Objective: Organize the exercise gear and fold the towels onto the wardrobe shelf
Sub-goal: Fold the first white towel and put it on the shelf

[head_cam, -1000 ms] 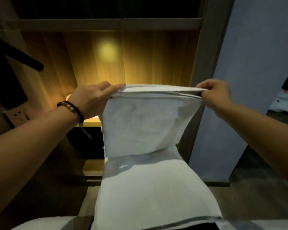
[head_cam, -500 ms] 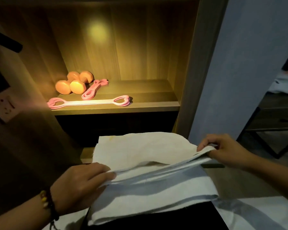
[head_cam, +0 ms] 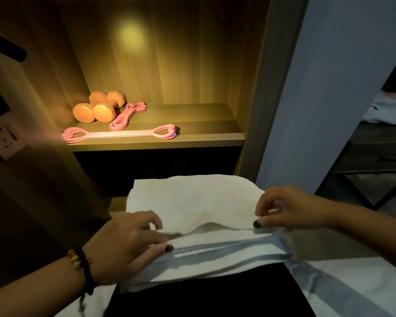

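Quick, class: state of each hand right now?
Left hand: pinches the towel edge.
Right hand: pinches the same towel's edge.

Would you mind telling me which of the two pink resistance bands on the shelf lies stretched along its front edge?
The long pink band with heart-shaped loops lies straight along the front edge; the shorter pink band runs diagonally behind it, beside the orange dumbbells.

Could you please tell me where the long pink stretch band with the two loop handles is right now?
The long pink band lies along the front edge of the lit wardrobe shelf, upper left in the head view, just in front of the dumbbells.
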Demonstrator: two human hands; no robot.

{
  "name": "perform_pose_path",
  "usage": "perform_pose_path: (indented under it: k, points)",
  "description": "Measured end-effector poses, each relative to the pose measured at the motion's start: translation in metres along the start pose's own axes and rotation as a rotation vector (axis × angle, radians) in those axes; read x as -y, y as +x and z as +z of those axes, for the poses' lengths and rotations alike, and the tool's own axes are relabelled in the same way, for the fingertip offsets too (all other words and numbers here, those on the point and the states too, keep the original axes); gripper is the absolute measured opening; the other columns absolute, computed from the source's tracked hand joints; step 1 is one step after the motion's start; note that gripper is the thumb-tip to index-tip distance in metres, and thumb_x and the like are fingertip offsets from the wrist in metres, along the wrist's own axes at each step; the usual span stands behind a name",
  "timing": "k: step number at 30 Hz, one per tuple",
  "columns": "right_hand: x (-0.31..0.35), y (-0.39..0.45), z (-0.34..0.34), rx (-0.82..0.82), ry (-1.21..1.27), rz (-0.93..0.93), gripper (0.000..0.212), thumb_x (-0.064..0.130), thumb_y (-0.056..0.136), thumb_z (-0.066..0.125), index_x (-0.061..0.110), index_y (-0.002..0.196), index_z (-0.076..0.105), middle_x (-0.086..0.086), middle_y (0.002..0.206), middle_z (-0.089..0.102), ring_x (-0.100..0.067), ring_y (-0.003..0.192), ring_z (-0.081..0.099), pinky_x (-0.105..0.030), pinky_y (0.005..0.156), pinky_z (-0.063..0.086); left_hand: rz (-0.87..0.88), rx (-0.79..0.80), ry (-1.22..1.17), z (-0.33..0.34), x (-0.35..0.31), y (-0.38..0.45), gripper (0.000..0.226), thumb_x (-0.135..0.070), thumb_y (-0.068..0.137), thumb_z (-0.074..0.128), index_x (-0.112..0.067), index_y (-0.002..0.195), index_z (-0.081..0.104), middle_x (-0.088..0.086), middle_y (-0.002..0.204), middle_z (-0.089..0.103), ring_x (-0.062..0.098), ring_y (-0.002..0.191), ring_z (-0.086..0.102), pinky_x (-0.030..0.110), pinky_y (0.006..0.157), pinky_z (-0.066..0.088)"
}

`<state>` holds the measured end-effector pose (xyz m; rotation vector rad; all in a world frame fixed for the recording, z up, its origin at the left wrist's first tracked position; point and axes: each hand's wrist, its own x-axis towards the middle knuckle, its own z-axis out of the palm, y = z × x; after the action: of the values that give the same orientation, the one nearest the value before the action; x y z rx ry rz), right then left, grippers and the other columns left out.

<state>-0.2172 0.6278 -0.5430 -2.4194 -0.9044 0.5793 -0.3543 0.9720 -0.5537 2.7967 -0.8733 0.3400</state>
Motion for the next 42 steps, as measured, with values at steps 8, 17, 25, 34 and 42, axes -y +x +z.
perform_pose_path:
  k: [8, 17, 25, 34, 42]
  points:
    - [0.007, 0.004, 0.042, -0.233, -0.626, -0.395, 0.016, 0.034, 0.091, 0.061, 0.021, 0.099, 0.066, 0.005, 0.098, 0.061, -0.010, 0.084, 0.056, -0.013, 0.068, 0.037, -0.032, -0.081, 0.048, 0.020, -0.019, 0.025, 0.027, -0.022, 0.087, 0.067, -0.009, 0.110, 0.068, -0.003, 0.084, 0.068, 0.010, 0.066, 0.065, 0.011, 0.057, 0.047]
    - [-0.023, -0.008, 0.069, -0.402, -0.593, -0.684, 0.018, 0.032, 0.101, 0.035, 0.020, 0.095, 0.047, -0.003, 0.084, 0.065, -0.009, 0.080, 0.042, -0.018, 0.076, 0.037, 0.166, -0.030, -0.002, 0.035, -0.018, -0.002, 0.048, -0.032, 0.103, 0.029, -0.016, 0.083, 0.070, -0.002, 0.076, 0.063, 0.014, 0.061, 0.057, 0.021, 0.055, 0.045]
    - [-0.029, -0.009, 0.067, -0.345, -0.624, -0.732, 0.026, 0.030, 0.098, 0.046, 0.016, 0.089, 0.065, -0.002, 0.086, 0.066, -0.015, 0.074, 0.058, -0.024, 0.068, 0.050, 0.189, 0.074, 0.079, 0.035, -0.024, 0.004, 0.026, -0.050, 0.092, 0.049, -0.028, 0.090, 0.063, -0.012, 0.075, 0.057, 0.006, 0.056, 0.050, 0.017, 0.047, 0.039]
    - [-0.015, -0.007, 0.059, -0.204, -0.712, -0.661, 0.032, 0.043, 0.096, 0.050, 0.022, 0.120, 0.050, 0.005, 0.100, 0.060, -0.008, 0.081, 0.050, -0.017, 0.067, 0.041, 0.079, 0.145, 0.362, 0.038, -0.027, 0.019, 0.066, -0.055, 0.064, 0.078, -0.024, 0.121, 0.064, 0.001, 0.101, 0.065, 0.014, 0.070, 0.059, 0.021, 0.050, 0.046]
    - [0.021, 0.006, 0.054, -0.230, -0.584, -0.531, 0.047, 0.059, 0.092, 0.046, 0.024, 0.124, 0.052, 0.004, 0.100, 0.059, -0.008, 0.078, 0.052, -0.019, 0.062, 0.046, 0.020, 0.171, 0.441, 0.024, -0.009, 0.045, 0.040, -0.008, 0.059, 0.081, -0.019, 0.095, 0.067, -0.004, 0.070, 0.060, 0.014, 0.047, 0.052, 0.023, 0.034, 0.039]
